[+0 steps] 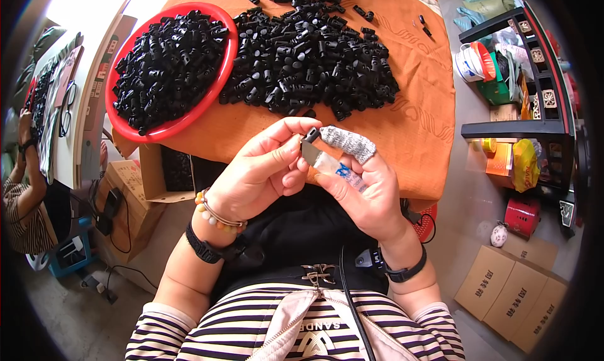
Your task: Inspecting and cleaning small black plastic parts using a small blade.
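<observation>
Over the near edge of the orange cloth, my left hand (264, 163) pinches a small black plastic piece (311, 134) between thumb and forefinger. My right hand (372, 194) grips a short flat blade (309, 152) by its end, which is wrapped in clear and white film with blue marks. The blade's tip end meets the underside of the black piece. A grey knitted cover (349, 143) sheathes my right forefinger, which reaches up beside the piece. Beyond my hands lies a heap of similar black pieces (308, 56), and more fill a red round basin (234, 43) at its left.
The orange cloth (415, 134) covers the table. Cardboard boxes stand low on the left (129, 200) and lower right (513, 298). A dark shelf (516, 130) with bags and a white bucket (469, 62) is on the right. A striped sleeve and arm (28, 191) show far left.
</observation>
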Motion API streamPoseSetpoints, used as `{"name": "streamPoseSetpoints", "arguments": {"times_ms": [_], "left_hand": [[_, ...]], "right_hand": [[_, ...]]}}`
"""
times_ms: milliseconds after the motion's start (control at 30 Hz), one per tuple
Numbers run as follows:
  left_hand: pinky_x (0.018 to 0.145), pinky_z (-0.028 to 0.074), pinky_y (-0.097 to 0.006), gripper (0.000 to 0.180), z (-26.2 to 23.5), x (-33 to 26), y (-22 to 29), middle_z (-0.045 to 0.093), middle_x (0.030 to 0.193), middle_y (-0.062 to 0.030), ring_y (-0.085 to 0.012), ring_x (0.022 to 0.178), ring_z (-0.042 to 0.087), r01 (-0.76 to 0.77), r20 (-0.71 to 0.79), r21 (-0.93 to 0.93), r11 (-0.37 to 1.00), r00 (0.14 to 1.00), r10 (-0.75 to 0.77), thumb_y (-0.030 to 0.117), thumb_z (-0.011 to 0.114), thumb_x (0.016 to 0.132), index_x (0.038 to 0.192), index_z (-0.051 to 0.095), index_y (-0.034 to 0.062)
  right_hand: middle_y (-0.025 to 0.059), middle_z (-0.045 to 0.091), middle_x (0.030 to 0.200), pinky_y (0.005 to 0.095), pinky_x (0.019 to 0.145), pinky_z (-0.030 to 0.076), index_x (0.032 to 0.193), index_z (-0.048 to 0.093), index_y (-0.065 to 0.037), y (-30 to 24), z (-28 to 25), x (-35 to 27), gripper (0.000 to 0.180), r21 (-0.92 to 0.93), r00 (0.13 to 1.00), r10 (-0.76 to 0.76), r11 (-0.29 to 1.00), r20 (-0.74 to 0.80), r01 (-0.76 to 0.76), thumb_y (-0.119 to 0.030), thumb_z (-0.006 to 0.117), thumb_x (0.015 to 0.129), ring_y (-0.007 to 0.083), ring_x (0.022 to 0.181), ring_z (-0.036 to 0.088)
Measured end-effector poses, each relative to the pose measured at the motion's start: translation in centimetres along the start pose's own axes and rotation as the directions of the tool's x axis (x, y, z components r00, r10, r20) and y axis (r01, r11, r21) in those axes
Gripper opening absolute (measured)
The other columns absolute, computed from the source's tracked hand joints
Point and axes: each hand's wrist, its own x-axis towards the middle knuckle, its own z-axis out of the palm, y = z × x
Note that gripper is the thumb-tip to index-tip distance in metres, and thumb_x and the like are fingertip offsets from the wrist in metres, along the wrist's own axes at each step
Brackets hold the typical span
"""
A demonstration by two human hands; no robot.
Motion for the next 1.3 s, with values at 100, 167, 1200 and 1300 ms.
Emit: {"name": "streamPoseSetpoints", "arguments": {"times_ms": [100,167,1200,1300], "left_hand": [[0.049,0.032,-0.019,0.041,0.1,-0.1,0.1,0.049,0.069,0.0017,-0.0046,0.055,0.039,0.007,-0.022,-0.002,1.000,1.000,-0.007,0.018,0.051,0.092,0.128,0.038,0.0032],[0.052,0.033,-0.019,0.038,-0.4,-0.1,0.2,0.050,0.072,0.0021,-0.0044,0.058,0.041,0.015,0.034,-0.015,1.000,0.999,-0.015,0.018,0.051,0.092,0.126,0.041,0.0053],[0.048,0.034,-0.018,0.043,-0.7,-0.1,0.1,0.050,0.072,0.0001,-0.0049,0.055,0.041,0.036,0.068,-0.074,0.997,0.997,-0.031,0.017,0.052,0.091,0.129,0.037,0.0011],[0.052,0.034,-0.019,0.038,-0.9,-0.1,0.1,0.047,0.069,0.0027,-0.0046,0.059,0.042,0.030,0.112,-0.055,0.998,0.993,-0.023,0.018,0.052,0.092,0.126,0.042,0.0049]], "right_hand": [[0.0118,0.060,0.107,0.0238,0.083,0.047,0.122,0.046,0.004,-0.1,0.1,0.0,0.038,0.017,1.000,0.004,1.000,0.007,-0.004,-0.005,0.058,0.087,0.0115,0.097,0.058],[0.0125,0.060,0.107,0.0239,0.084,0.047,0.123,0.045,0.004,-0.2,0.0,0.0,0.039,0.003,1.000,0.013,1.000,0.017,-0.013,-0.004,0.058,0.087,0.0120,0.097,0.058],[0.0114,0.060,0.107,0.0248,0.086,0.046,0.121,0.045,0.004,0.0,-0.1,0.0,0.038,-0.002,0.999,-0.013,1.000,0.036,0.013,-0.003,0.058,0.086,0.0134,0.099,0.058],[0.0119,0.059,0.109,0.0258,0.087,0.046,0.122,0.045,0.004,-0.3,0.3,-0.1,0.038,0.052,1.000,0.000,0.999,0.018,-0.001,-0.003,0.058,0.086,0.0145,0.101,0.058]]}}
